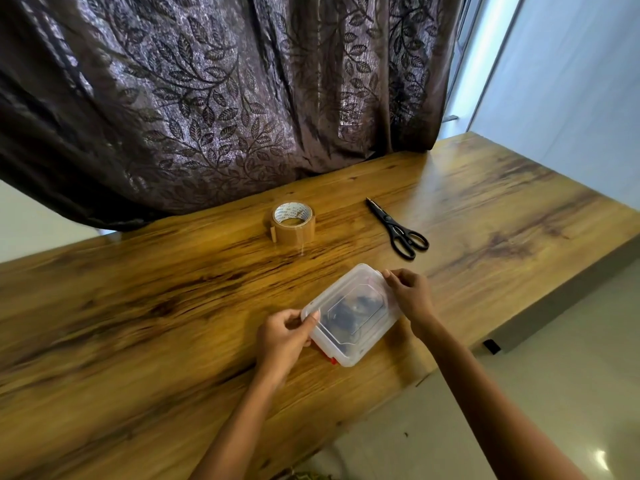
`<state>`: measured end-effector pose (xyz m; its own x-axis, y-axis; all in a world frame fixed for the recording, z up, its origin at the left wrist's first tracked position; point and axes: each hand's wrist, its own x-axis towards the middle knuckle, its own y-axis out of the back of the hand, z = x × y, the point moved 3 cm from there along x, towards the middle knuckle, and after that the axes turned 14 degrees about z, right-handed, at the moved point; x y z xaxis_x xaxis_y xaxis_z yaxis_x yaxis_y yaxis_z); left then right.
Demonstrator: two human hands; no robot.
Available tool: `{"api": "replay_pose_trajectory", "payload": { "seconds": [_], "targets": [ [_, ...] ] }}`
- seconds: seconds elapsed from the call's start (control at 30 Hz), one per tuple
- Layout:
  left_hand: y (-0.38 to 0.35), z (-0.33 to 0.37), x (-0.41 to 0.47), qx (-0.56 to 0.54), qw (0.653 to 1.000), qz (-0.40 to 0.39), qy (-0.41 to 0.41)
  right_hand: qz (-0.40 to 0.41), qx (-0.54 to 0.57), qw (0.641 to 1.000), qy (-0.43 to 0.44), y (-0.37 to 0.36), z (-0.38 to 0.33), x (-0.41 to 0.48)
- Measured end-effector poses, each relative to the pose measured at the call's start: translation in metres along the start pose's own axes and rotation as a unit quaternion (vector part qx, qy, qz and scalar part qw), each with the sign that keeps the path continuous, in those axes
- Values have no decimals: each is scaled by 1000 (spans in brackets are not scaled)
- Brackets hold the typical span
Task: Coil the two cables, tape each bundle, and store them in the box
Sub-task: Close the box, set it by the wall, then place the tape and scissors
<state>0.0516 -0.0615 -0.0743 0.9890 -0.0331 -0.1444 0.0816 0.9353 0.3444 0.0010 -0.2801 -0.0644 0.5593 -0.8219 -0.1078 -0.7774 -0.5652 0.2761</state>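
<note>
A clear plastic box (360, 344) with its translucent lid on sits near the front edge of the wooden table (138, 306). Dark cable bundles (349, 306) show dimly through the lid. A red clip (331, 360) peeks out at the box's near corner. My left hand (282, 336) grips the box's left end, thumb on the lid's rim. At the far right corner my right hand (410, 294) pinches the lid's edge.
A roll of brown packing tape (293, 227) stands behind the box. Black scissors (398, 230) lie shut to its right. A dark leaf-patterned curtain (207, 98) hangs over the table's far edge. The table's edge (450, 358) drops to a pale floor on the right.
</note>
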Motion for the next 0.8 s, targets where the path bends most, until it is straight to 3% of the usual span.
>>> {"api": "replay_pose_trajectory", "payload": {
  "seconds": [0.17, 0.27, 0.33, 0.4, 0.5, 0.7, 0.8],
  "targets": [
    [2, 0, 3, -10, 1000, -14, 16, 23, -35, 998, 47, -1, -1, -5],
    [2, 0, 3, -7, 999, -29, 16, 78, -110, 978, 157, 2, -1, -18],
    [3, 1, 5, -2, 1000, -27, 15, 68, -109, 961, 246, 0, -3, -38],
    [3, 0, 7, 1, 1000, -23, 16, 21, -97, 929, 357, -7, -4, -66],
    [3, -1, 8, -7, 999, -31, 17, -20, -124, 854, 505, -16, 7, -103],
    [1, -7, 10, -14, 999, -24, 20, -21, -222, 765, 604, -21, 36, -112],
    [1, -9, 11, -13, 999, -29, 21, -18, -226, 766, 601, -21, 41, -111]
  ]
}}
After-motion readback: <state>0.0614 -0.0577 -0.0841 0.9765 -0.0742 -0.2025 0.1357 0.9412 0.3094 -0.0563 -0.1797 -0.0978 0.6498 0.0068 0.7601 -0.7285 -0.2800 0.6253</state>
